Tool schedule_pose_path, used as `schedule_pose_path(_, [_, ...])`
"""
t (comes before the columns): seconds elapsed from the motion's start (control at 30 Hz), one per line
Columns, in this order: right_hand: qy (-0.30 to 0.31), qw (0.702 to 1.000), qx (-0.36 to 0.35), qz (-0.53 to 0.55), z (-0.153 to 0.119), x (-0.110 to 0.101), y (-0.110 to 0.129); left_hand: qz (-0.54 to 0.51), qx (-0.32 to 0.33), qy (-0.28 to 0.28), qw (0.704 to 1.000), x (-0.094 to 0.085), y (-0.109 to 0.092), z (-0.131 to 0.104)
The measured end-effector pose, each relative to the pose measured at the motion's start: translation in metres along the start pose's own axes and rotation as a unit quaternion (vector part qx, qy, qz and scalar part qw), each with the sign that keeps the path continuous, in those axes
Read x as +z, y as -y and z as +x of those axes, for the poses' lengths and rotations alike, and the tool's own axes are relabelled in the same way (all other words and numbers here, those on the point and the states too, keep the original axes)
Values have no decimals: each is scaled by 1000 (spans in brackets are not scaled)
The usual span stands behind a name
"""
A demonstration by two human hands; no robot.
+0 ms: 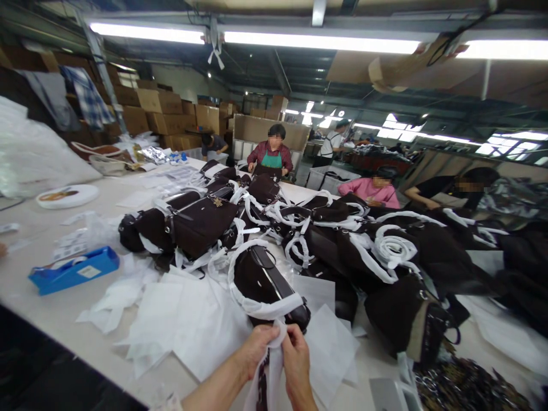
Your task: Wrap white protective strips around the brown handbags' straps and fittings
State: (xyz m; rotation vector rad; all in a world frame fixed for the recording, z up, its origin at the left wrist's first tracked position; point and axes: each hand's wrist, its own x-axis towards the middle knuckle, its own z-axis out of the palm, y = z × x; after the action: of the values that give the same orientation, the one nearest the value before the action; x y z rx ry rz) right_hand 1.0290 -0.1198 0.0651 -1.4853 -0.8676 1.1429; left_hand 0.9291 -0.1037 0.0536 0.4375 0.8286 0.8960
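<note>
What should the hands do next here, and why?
Probably draw the white wrapping closed around the dark strip: the left hand and right hand pinch the wrapping, and below them the dark strip shows between the wrapping's edges.

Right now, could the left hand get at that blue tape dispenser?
Probably yes: only low white sheets seem to lie between the left hand and the blue tape dispenser. The hand's grip is on a white strip, though, so it would likely let go first.

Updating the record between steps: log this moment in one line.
left hand: pinching white strip | right hand: pinching white strip | beyond hands: dark bag, white-wrapped handle | picture left: blue tape dispenser
</note>
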Motion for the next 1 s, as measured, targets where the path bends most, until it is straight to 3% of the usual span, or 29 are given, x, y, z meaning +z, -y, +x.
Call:
schedule_pose_path(0.23, [66, 989, 114, 63, 5, 0, 16, 54, -22, 33, 998, 2, -11, -7])
schedule_pose_path(0.37, [86, 984, 142, 71, 12, -3, 26, 65, -16, 6, 998, 8, -18, -7])
schedule_pose_path(0.6, [129, 976, 125, 119, -2, -9, 33, 66, 2, -59, 996, 18, -19, -7])
schedule_pose_path(0.73, [82, 993, 60, 59, -8, -12, 28, 77, 14, -83, 993, 19, -17, -8])
schedule_pose_path(1.0, [100, 994, 16, 48, 7, -15, 10, 91, 16, -33, 995, 14, -27, -20])
